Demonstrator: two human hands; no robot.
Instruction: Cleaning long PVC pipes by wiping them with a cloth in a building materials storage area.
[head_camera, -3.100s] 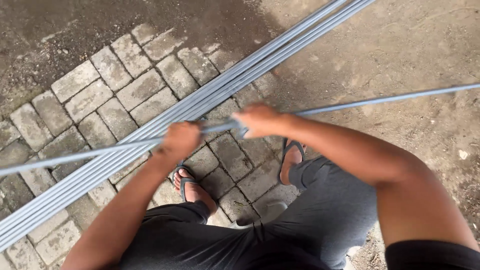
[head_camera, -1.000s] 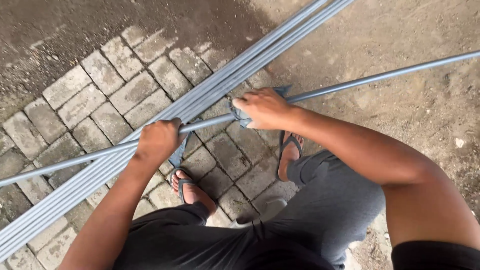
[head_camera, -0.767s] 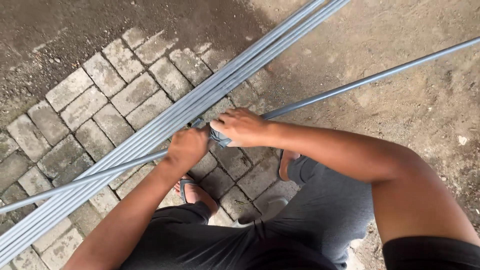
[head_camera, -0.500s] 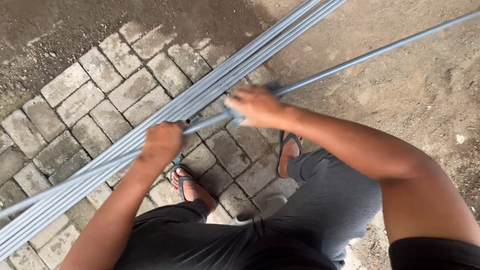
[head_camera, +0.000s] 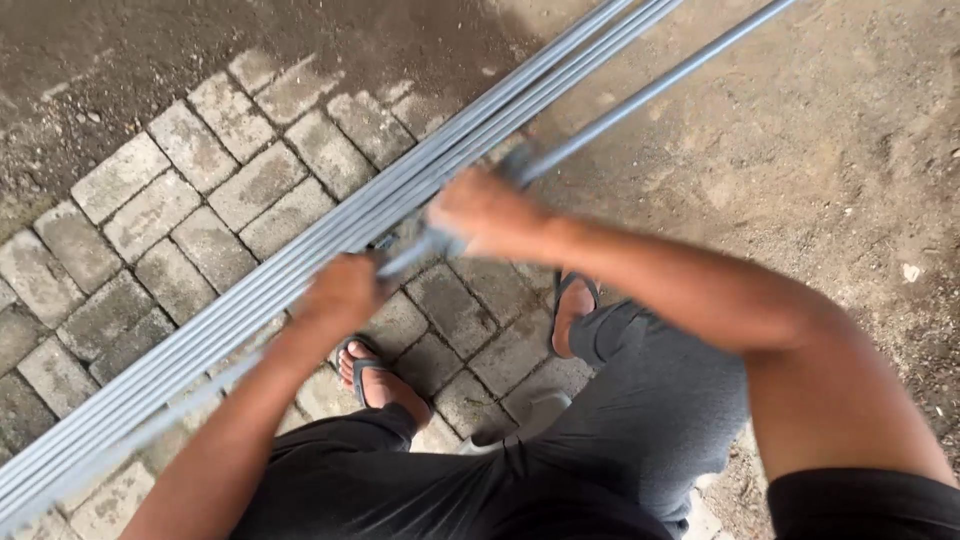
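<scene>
A single steel rod (head_camera: 650, 92) runs through both fists just above the bundle of steel rods (head_camera: 300, 270). Right hand (head_camera: 485, 212) and left hand (head_camera: 342, 292) fingers wrap it, blurred, arms reaching forward.

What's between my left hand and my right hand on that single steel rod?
In the head view, only a short blurred stretch of the steel rod runs between the left hand and the right hand. Behind it lie the bundle of rods and paving bricks.

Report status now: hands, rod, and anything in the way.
Left hand and right hand both gripping one rod. Rod angled above bundle. Feet beneath; nothing blocking.
</scene>
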